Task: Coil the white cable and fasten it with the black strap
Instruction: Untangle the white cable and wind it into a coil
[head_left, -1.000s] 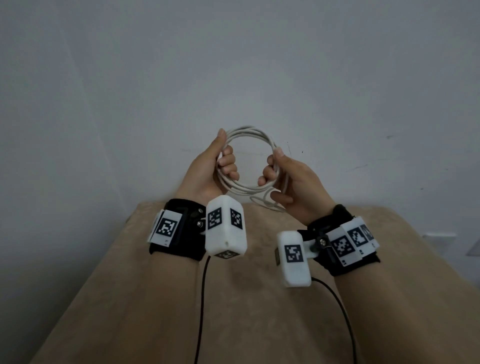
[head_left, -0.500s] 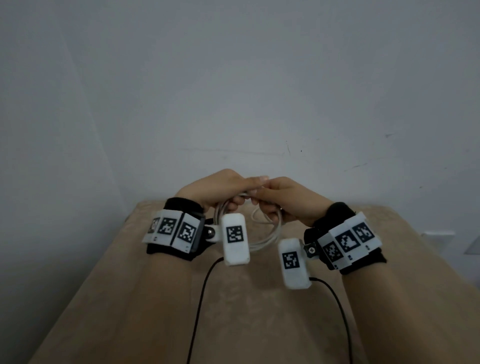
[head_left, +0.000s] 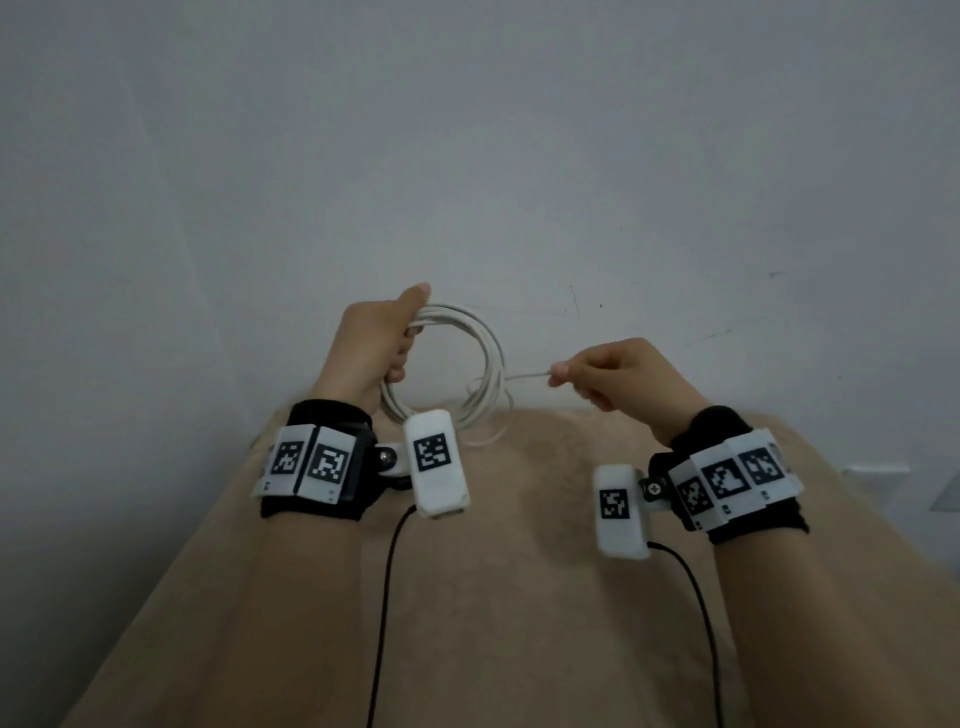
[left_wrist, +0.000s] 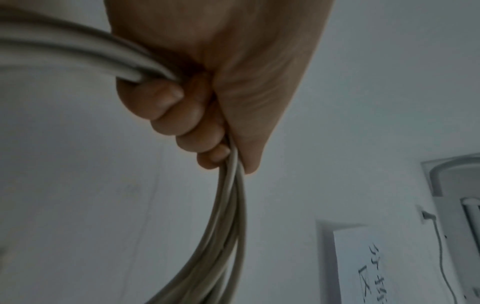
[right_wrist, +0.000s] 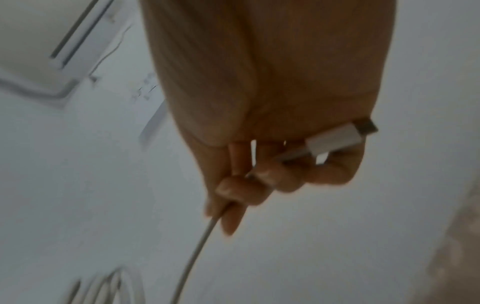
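Note:
The white cable (head_left: 488, 358) hangs as a round coil of several loops above the far end of the tan table. My left hand (head_left: 387, 343) grips the coil's left side, fingers curled round the bunched strands (left_wrist: 228, 216). My right hand (head_left: 597, 374) is off to the right and pinches the cable's free end, which runs taut from the coil. In the right wrist view the white plug (right_wrist: 337, 139) lies inside the curled fingers, the cable (right_wrist: 197, 246) leaving below. No black strap shows in any view.
A tan cloth-covered table (head_left: 519, 597) stretches under both forearms, ending at a plain grey wall (head_left: 467, 156). Black cords (head_left: 384, 597) trail from the wrist cameras over the table. A wall socket plate (head_left: 878, 470) sits at the right.
Both hands were together low over the coil half a second ago. Now the left has lifted the coil upright and the right has pulled the free end out to the right.

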